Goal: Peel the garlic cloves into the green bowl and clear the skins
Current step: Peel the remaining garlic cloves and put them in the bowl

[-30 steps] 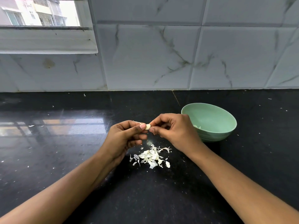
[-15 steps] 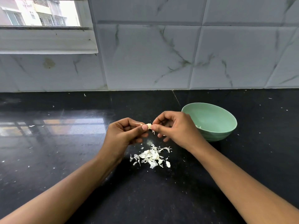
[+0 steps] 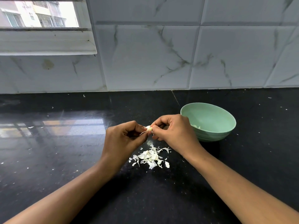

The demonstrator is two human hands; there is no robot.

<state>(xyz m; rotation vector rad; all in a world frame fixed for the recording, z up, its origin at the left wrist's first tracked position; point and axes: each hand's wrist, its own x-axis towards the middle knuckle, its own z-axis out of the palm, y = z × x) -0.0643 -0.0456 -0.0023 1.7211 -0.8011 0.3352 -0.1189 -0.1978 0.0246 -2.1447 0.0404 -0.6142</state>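
Left hand (image 3: 124, 139): fingers curled, thumb and forefinger pinching the garlic clove (image 3: 149, 128) from the left.
Right hand (image 3: 174, 133): fingers curled, fingertips pinching the same clove from the right.
Garlic clove: held between both hands above the tabletop (image 3: 64, 159); a thin strip of skin hangs from it.
Skins (image 3: 151, 157): loose white pile on the tabletop just below the hands.
Green bowl (image 3: 215, 125): just right of the right hand; pale pieces inside.

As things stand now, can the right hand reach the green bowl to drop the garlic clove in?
Probably yes. The right hand is just beside the green bowl, with nothing between them. The left hand also pinches the garlic clove, so it must let go first.
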